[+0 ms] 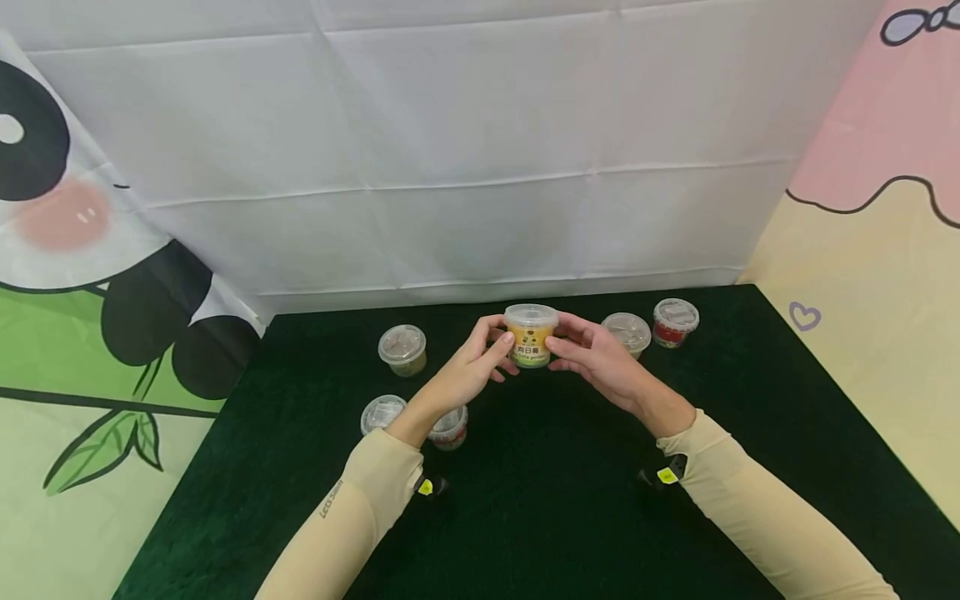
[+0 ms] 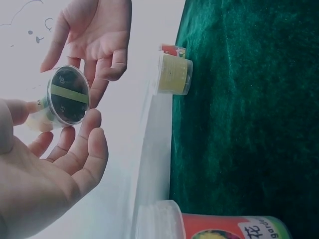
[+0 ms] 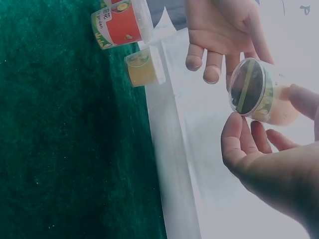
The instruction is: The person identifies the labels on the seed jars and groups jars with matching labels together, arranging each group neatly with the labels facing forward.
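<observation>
Midway between our left hand and right hand, neither nearer, we hold the yellow-labelled cup upright above the green table, both hands pinching its opposite sides, its lid uppermost.

"What's hidden at the left hand?"
"Its wrist partly covers one tub and a second tub."
"By the right hand?"
"Part of a third tub."
"And the cup between both hands?"
"Thumbs overlap its label; the finest print is too small to read. Near the left hand, its wrist view crops a red-labelled tub."
</observation>
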Tool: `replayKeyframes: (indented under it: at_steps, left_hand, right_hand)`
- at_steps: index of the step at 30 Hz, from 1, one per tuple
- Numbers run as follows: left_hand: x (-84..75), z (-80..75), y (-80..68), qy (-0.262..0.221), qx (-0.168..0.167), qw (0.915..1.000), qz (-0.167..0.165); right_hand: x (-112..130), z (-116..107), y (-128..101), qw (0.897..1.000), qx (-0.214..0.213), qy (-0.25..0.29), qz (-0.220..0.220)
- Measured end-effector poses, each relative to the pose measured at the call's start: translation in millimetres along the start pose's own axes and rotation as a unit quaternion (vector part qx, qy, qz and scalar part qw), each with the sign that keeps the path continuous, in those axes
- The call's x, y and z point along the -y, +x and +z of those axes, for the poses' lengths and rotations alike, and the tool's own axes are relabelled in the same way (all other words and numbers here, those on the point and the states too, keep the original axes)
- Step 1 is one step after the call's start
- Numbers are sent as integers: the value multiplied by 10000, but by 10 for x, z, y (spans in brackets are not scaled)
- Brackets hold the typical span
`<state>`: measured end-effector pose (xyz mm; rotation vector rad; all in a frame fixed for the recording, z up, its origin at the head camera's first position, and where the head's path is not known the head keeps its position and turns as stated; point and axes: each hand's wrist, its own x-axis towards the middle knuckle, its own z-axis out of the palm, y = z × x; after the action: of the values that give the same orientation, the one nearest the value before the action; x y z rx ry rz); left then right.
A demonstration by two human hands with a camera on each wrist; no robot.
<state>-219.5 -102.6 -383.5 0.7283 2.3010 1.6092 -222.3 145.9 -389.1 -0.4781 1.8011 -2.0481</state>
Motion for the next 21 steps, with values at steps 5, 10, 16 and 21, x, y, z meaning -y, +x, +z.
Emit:
replayKeyframes:
  at_steps: [5,10,16,21]
  left_hand:
    - [7,1,-2,-35,16,10000,-46]
    - [14,-3,-11,-38,43,9999,-92]
    - [0,-15,-21,15,22,10000,-88]
    - [-9,-23,-24,29,20,9999,-155]
  right_hand:
    - [5,-6,-1,10000,-33,32,-24]
    - [0,-8,0,10000,-17,48,9]
    - [3,-13,13,9999,94,-29,-18]
    - [9,-12,18,9999,122,-105,-10]
